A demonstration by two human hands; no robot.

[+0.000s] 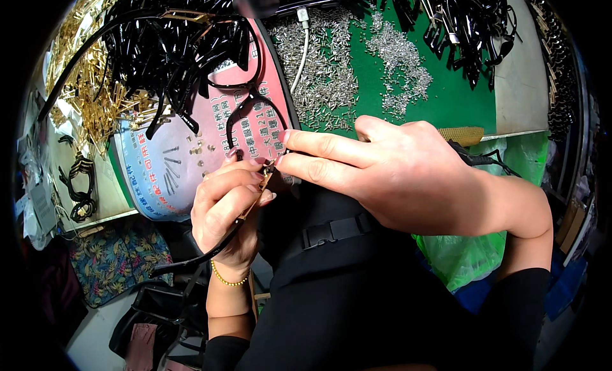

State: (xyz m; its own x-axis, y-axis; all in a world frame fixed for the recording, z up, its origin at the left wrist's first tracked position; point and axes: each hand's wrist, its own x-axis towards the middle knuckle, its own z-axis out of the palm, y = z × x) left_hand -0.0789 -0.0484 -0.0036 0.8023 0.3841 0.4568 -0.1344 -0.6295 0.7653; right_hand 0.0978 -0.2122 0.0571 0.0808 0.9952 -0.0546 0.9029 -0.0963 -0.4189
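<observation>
A black eyeglass frame (253,92) stands tilted over the pink and blue mat, one temple swung out to the far left. My left hand (220,202) is closed, pinching the frame's near corner with a second temple (220,244), black with a gold-coloured section, which slants down past the palm. From the right, my right hand (389,170) reaches over with two fingers stretched side by side; their tips meet the frame and hinge area by the left fingertips. Its thumb is hidden, and the small hinge parts are mostly covered by fingers.
Black temples (172,49) are heaped at the back left beside gold-coloured metal parts (70,65). Small silver screws (328,71) cover part of the green mat (459,106). A white cable (305,52) runs from a black device (299,0). More black pieces (462,26) lie back right.
</observation>
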